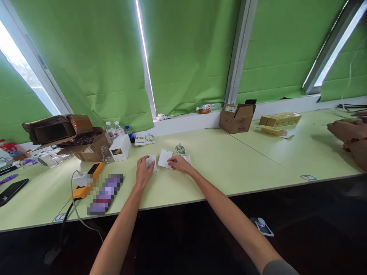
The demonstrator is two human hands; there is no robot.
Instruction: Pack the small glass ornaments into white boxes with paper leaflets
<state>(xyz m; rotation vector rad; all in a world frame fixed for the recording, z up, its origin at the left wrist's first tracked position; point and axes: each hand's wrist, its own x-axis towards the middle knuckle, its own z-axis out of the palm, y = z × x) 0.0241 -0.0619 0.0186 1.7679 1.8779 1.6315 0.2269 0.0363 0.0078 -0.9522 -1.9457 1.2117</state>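
Note:
My left hand [144, 172] is closed around the edge of a small white leaflet [151, 162] with fine grey print, low over the table. To its right, my right hand [180, 164] pinches an unfolded white carton [165, 158]; one panel stands out left of the fingers and another part shows behind the wrist. Just beyond the carton lies a coiled cable in a clear bag [180, 149]. My palms hide parts of both the leaflet and the carton.
Left are white boxes [120, 148], bottles [117, 129], an open brown carton [90, 147], an orange power strip [87, 181] and a phone [106, 194]. Behind right stand a cardboard box [236, 119] and yellow boxes [281, 119]. Another person's hands [348, 131] work at far right.

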